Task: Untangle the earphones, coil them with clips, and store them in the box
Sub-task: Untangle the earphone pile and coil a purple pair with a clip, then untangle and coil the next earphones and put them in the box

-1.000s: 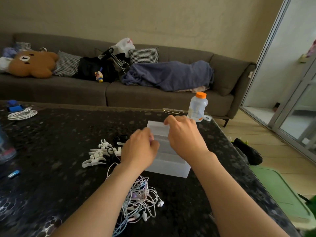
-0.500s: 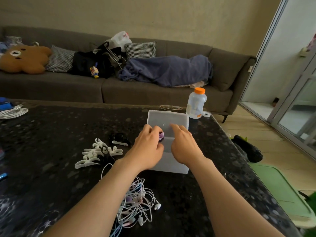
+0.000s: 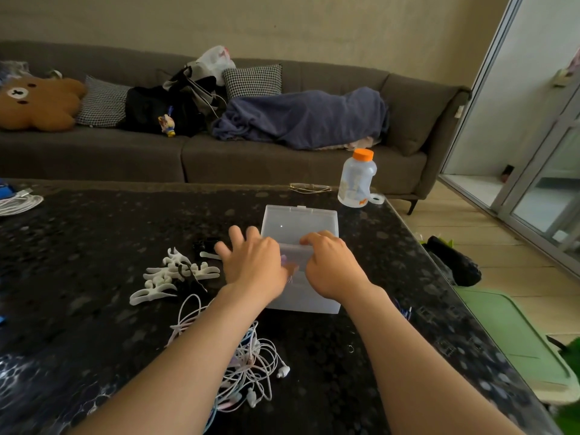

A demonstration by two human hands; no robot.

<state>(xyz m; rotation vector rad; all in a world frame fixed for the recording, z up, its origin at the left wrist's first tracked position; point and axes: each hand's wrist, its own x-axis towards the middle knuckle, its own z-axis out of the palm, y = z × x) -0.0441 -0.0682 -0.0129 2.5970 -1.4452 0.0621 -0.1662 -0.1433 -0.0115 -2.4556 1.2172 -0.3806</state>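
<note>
Box point(image 3: 303, 298) — lid upright behind | left hand point(image 3: 255, 265) splayed | right hand point(image 3: 329, 266) grips rim

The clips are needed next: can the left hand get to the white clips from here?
Probably yes. The left hand, fingers spread, hovers at the left edge of the clear plastic box; the white clips lie on the table just left of it, with nothing standing in the way.

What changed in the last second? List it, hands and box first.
The box lid swung open. The left hand let go of its purple coil at the box and spread its fingers. The right hand slid from lid to rim, fingers curled there. Tangled earphones, clips and bottle stayed put.
</note>
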